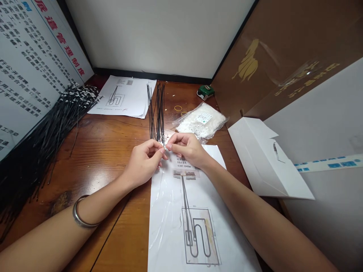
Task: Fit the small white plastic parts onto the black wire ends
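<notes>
My left hand (146, 160) and my right hand (187, 149) meet over the top of a printed sheet (167, 226), thumbs and forefingers pinched close together. Thin black wires (160, 109) lie side by side just beyond them, their near ends reaching my fingertips. A tiny pale piece seems to show between the fingers, too small to name. Which hand grips a wire end is hidden. Close behind my right hand lies a clear bag of small white pieces (200, 121).
A large bundle of black wires with white ends (56, 124) leans at the left. Drawing papers (121, 96), a green tape measure (205, 91) and yellow rubber bands (178, 108) lie farther back. A white folded carton (266, 162) and a brown box wall (272, 49) bound the right.
</notes>
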`<state>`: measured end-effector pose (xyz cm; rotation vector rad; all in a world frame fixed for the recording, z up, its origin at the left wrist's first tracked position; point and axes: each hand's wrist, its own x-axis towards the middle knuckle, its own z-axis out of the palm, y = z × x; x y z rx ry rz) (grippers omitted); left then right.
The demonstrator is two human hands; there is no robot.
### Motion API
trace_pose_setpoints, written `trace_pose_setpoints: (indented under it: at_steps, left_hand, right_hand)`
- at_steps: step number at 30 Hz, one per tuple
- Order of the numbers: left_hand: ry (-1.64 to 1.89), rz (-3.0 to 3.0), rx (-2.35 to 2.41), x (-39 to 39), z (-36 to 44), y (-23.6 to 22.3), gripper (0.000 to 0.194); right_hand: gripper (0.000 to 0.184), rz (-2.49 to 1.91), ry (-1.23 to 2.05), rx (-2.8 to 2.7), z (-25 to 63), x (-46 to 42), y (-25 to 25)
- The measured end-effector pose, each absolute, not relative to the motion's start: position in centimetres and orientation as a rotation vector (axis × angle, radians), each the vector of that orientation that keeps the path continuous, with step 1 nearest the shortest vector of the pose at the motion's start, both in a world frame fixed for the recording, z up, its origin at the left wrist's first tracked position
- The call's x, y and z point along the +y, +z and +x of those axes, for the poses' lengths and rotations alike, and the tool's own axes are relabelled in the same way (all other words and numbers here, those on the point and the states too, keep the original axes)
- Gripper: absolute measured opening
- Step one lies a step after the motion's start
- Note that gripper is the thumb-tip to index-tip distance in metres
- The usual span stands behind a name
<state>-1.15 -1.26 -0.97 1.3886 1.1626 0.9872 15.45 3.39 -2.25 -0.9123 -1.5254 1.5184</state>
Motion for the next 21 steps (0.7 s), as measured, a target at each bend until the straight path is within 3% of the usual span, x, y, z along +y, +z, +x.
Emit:
trace_pose_setpoints:
  at_steps: [14, 21]
  left_hand:
    - [0.976, 1.397, 1.147, -1.25, -1.15, -1.08, 0.017]
    - [0.970, 1.423, 1.074, -1.18, -1.33, -1.19, 0.015]
  right_hand:
    - [0.019, -0.903, 1.533, -1.531, 15.57, 3.45, -2.39]
    - [0.016, -0.757, 1.699, -1.462, 15.93, 3.86, -2.56]
